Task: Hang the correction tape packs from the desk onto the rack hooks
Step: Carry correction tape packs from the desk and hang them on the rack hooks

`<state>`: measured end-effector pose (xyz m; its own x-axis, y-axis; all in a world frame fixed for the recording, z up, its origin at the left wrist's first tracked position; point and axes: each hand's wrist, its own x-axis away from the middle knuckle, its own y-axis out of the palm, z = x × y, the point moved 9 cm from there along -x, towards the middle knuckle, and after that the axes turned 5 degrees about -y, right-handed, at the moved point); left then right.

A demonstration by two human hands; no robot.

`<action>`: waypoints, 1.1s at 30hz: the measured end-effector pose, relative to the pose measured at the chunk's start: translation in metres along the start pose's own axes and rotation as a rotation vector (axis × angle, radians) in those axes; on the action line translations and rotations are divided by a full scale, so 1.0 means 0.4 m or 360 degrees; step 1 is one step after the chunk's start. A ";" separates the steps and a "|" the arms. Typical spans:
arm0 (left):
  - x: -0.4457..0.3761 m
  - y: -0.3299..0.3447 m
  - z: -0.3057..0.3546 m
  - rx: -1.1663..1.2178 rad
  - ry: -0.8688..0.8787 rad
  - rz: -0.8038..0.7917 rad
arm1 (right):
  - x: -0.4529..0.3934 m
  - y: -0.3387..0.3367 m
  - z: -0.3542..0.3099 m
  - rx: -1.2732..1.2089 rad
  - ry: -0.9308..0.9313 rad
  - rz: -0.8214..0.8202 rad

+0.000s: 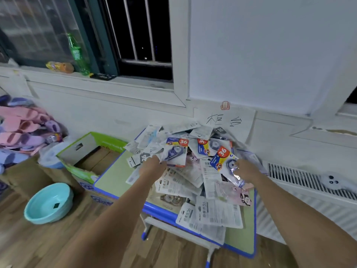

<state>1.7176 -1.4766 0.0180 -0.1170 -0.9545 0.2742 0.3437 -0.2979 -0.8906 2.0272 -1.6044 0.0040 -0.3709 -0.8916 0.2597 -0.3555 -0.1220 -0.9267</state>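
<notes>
Fingers of both hands are being closed on packs at the far side of the heap. By the left hand (152,167) the lower corner of a purple correction tape pack (176,151) is being pinched, its printed face turned toward the camera. By the right hand (246,171) a blue and yellow pack (224,157) is being held by its glossy lower edge, though how firmly the fingers are curled round it cannot be told, since they are hidden behind the blister and the back of the hand.

The remaining packs are being left in a loose pile (202,182) on the green, blue-edged tabletop (114,176), many lying face down and overlapping, and several hanging over the near edge (208,219).

No rack or hooks are being shown in this view, so both packs would probably have to be carried out of frame. Several risks are being judged from that. A pack gripped only by a slick corner is likely to be dropped or twisted during the carry. Neighbouring packs resting against the lifted ones may be dragged along and spilled. Those overhanging the near edge may be knocked to the wooden floor (67,244) by a passing forearm. The open carton (90,151) beside the tabletop is also being left where sliding packs could fall in unnoticed.
</notes>
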 end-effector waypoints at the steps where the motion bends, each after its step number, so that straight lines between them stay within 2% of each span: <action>1: -0.022 0.005 -0.003 0.0052 -0.0039 0.0005 | -0.019 -0.006 0.015 -0.0063 0.0053 0.0053; 4: -0.072 0.029 -0.002 0.0195 -0.0124 -0.0028 | -0.054 -0.019 0.061 -0.0268 0.0220 0.0230; 8: -0.118 0.061 0.005 0.0407 -0.0168 -0.0099 | -0.077 0.011 0.092 -0.0490 0.0305 0.0229; 12: -0.138 0.090 0.010 0.0482 -0.0169 -0.0160 | -0.100 0.049 0.116 -0.0428 0.0302 0.0188; 17: -0.134 0.100 0.014 0.0514 -0.0110 -0.0190 | -0.118 0.062 0.154 -0.0359 0.0440 0.0194; 23: -0.140 0.103 0.004 0.0584 -0.0114 -0.0251 | -0.118 0.060 0.166 -0.0214 0.0415 0.0157; 27: -0.154 0.103 0.002 0.0765 -0.0113 -0.0369 | -0.105 0.060 0.176 -0.0189 0.0373 0.0109; 33: -0.181 0.077 0.007 0.0687 -0.0174 -0.0414 | -0.077 0.029 0.130 -0.0495 0.0187 0.0152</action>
<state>1.7392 -1.4167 -0.0282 -0.1595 -0.8367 0.5239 0.6719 -0.4808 -0.5633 2.0790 -1.6011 -0.0289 -0.5049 -0.8341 0.2221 -0.5524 0.1145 -0.8257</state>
